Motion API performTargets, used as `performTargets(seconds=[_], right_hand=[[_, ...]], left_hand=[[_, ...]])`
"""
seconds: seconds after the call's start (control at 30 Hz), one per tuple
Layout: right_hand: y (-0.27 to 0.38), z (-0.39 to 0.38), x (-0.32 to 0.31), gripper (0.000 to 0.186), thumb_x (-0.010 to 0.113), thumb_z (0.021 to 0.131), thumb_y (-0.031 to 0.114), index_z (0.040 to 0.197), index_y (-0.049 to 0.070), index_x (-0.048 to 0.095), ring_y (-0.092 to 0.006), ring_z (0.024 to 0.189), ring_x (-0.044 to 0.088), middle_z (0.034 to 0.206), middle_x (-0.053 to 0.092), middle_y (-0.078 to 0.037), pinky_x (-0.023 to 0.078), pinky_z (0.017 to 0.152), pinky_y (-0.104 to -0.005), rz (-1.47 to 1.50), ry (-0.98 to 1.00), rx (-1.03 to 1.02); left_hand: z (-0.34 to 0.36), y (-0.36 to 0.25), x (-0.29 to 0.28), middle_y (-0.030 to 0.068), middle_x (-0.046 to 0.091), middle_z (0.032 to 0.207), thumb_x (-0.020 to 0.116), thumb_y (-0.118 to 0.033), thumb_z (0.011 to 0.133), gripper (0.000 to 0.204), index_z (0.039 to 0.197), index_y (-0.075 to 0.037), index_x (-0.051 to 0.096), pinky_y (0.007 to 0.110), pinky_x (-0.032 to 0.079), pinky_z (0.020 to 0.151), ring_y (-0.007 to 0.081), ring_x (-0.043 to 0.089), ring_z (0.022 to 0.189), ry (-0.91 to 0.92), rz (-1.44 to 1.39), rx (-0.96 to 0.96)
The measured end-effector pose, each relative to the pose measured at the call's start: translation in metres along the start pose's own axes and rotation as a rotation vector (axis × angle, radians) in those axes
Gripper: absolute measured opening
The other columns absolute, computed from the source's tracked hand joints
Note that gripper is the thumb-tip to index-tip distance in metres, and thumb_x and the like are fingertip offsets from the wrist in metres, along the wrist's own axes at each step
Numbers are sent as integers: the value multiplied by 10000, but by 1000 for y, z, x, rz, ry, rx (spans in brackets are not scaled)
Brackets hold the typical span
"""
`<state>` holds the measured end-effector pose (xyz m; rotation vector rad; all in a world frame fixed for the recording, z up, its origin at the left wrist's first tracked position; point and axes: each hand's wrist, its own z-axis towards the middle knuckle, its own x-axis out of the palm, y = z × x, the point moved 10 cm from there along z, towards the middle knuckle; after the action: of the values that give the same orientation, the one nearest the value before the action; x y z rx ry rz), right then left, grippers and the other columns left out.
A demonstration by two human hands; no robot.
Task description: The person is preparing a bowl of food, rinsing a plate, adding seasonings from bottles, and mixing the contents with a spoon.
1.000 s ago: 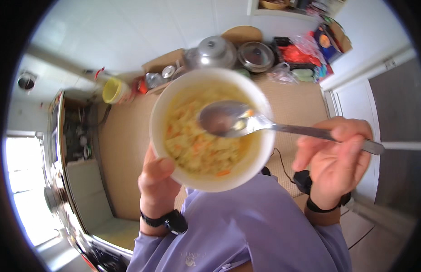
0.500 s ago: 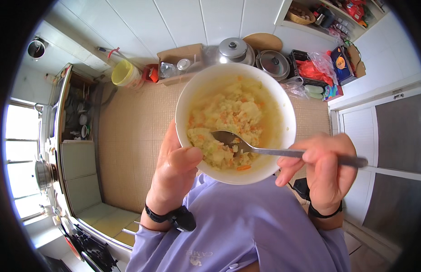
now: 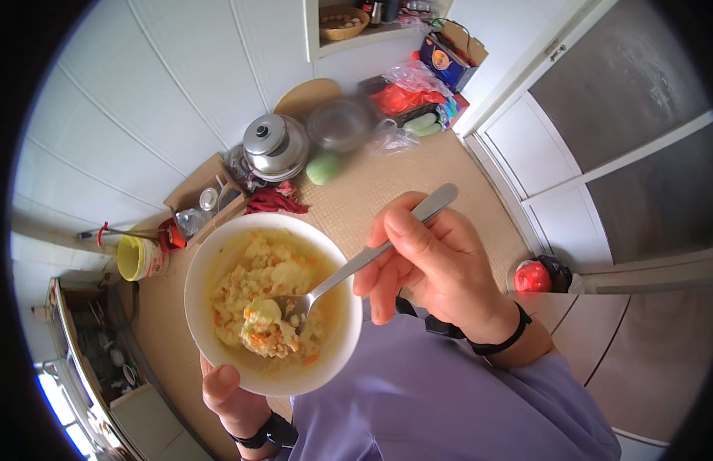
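A white bowl point(image 3: 349, 307) is held up in front of me by my left hand point(image 3: 232, 396), its thumb against the lower left outer side and the other fingers mostly hidden beneath. Inside lies a pale yellow chopped food mix point(image 3: 249, 296) with orange and green bits. My right hand point(image 3: 437, 269) grips the handle of a metal spoon point(image 3: 345, 270) between thumb and fingers. The spoon's bowl end rests in the mix, beside a heaped clump. Thin yellowish liquid coats the inner wall of the bowl.
Along the far wall stand a lidded steel pot point(image 3: 268, 142), a glass-lidded pan point(image 3: 339, 124), a green melon point(image 3: 323, 167), a cardboard box point(image 3: 218, 180) and a yellow bucket point(image 3: 134, 257). A door point(image 3: 548, 146) is at right; a cabinet point(image 3: 145, 419) at lower left.
My view has turned toward the right, and the bowl now sits lower left in it. The spoon handle has swung from near level to slanting up right, with food heaped at its tip.
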<state>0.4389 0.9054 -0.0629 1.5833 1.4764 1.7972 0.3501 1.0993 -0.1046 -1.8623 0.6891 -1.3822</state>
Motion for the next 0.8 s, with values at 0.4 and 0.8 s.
performTargets(seconds=[0.4, 0.8], right_hand=[[94, -27, 17, 275, 193, 993, 274, 910, 46, 324, -215, 329, 497, 638, 467, -128, 407, 266, -255, -87, 169, -380], [113, -39, 54, 302, 216, 994, 255, 883, 10, 356, -307, 411, 566, 649, 523, -228, 507, 346, -347, -112, 497, -227]], left_hand=[[-24, 9, 7, 175, 408, 1282, 775, -281, 569, 983, 1336, 22, 241, 349, 382, 936, 241, 437, 1147, 85, -233, -379], [-32, 3, 81, 176, 411, 1272, 760, -275, 564, 970, 1322, 46, 246, 349, 374, 939, 238, 438, 1149, 658, -256, -280]])
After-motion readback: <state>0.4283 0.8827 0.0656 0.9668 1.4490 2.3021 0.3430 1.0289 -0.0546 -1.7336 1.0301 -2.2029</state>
